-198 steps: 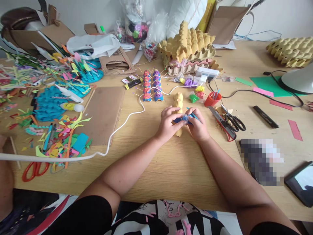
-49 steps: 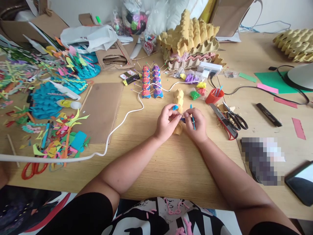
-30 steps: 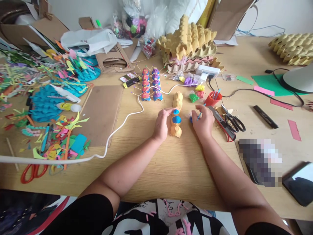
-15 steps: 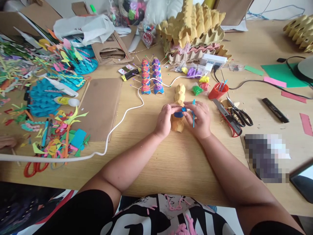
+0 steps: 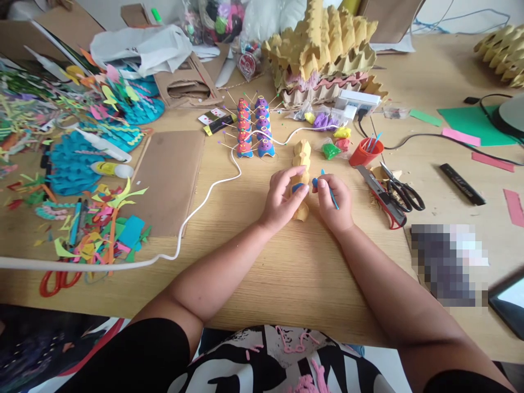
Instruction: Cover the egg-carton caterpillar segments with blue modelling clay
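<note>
A strip of yellow egg-carton cups (image 5: 302,153) stands on the table in front of me, with a patch of blue clay (image 5: 297,187) on one of its middle cups. Beside that patch is my left hand (image 5: 282,199), thumb and fingers apart, partly covering the strip; whether it touches the clay is hard to see. My right hand (image 5: 336,204) is closed just right of the strip. Between its thumb and fingertips it pinches a small lump of blue clay (image 5: 315,183). A thin light-blue modelling tool (image 5: 334,197) is also held in this hand, slanting across the fingers.
Two decorated egg-carton caterpillars (image 5: 244,128) stand behind, crossed by a white cable (image 5: 210,188). To the right are an orange cup (image 5: 365,152), a utility knife (image 5: 382,194) and black scissors (image 5: 403,194). Coloured paper scraps (image 5: 92,240) and cardboard (image 5: 167,180) lie left.
My hands have moved apart. My left hand's fingers have opened away from the blue clay, while my right hand has drawn slightly rightward with the lump, and the tool has tilted.
</note>
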A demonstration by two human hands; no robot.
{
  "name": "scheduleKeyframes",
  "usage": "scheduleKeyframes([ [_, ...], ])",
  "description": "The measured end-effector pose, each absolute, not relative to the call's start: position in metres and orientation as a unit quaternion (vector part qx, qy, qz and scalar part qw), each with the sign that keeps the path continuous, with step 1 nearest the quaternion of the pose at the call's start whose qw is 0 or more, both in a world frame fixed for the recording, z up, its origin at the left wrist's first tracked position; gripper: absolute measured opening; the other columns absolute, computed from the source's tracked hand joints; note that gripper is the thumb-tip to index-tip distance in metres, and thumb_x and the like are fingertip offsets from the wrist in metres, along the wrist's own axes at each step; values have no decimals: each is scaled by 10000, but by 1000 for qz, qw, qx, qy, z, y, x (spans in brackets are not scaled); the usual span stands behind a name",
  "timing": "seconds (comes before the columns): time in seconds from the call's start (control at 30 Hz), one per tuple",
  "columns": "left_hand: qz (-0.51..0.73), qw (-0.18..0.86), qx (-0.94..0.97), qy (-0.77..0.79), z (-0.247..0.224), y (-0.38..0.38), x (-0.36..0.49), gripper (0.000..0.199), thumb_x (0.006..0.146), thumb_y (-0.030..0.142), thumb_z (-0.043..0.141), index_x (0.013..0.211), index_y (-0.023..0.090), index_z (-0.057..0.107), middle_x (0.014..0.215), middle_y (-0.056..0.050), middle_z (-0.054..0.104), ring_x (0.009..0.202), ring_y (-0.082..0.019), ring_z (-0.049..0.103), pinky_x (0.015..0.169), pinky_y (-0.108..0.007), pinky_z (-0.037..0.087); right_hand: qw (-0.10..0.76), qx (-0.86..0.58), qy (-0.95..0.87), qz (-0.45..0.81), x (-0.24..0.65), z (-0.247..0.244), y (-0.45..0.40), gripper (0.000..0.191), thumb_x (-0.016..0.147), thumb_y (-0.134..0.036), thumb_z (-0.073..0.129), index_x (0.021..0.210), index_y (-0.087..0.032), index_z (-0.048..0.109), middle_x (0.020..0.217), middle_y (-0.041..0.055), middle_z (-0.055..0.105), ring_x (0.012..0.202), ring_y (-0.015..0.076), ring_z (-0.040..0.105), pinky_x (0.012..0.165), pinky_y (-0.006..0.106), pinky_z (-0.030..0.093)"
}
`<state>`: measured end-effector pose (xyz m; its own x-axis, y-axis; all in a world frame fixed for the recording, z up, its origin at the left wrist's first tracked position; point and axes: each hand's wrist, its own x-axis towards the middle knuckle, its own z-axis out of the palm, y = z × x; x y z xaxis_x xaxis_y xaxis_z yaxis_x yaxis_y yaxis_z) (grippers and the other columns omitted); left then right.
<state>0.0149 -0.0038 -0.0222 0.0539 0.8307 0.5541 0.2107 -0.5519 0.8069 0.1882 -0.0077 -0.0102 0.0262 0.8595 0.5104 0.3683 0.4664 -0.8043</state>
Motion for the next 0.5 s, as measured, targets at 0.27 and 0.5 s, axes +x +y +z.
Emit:
scheduleKeyframes([
  [0.27, 541, 187, 741, 352, -19, -1, 17, 349, 1113, 572, 629, 1183, 277, 803, 1180, -76, 823, 1207, -243, 731, 1169, -453, 526, 538, -462, -645, 283, 185, -5, -10, 732, 1061, -847, 452, 655, -246, 553, 628, 4, 575, 632, 172, 543, 661, 359, 454],
  [0.5, 584, 255, 667, 386, -23, 0, 17, 383, 1089, 628, 651, 1050, 262, 755, 1088, -71, 821, 1136, -235, 742, 1099, -433, 553, 536, -445, -668, 262, 189, -7, -7, 626, 1079, -806, 467, 871, -251, 667, 819, 38, 716, 790, 210, 651, 814, 397, 530],
])
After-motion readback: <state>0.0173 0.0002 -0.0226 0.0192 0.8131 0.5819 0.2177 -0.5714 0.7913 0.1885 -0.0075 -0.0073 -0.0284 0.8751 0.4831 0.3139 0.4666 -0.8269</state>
